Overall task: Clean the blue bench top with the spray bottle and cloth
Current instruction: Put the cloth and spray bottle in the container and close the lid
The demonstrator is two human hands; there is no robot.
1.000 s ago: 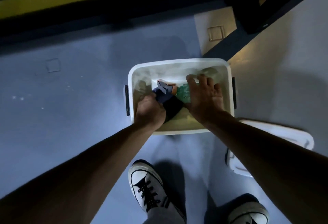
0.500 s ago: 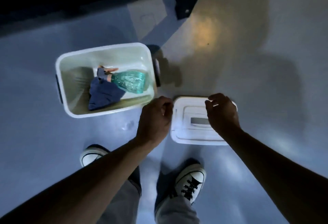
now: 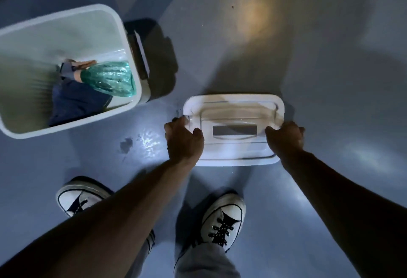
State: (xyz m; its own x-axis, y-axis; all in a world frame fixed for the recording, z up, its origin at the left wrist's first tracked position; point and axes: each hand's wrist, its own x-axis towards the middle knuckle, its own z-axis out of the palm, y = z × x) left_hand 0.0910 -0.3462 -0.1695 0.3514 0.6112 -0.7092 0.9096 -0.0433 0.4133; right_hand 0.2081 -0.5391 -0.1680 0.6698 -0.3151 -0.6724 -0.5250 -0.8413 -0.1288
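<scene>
- Our left hand and right hand curl over the short ends of the white lid, gripping it just above the floor.
- The spray bottle and dark cloth lie in the open white bin, up and left, nearer our left hand.
- The bottle's long axis runs left-right, nozzle leftward.
</scene>
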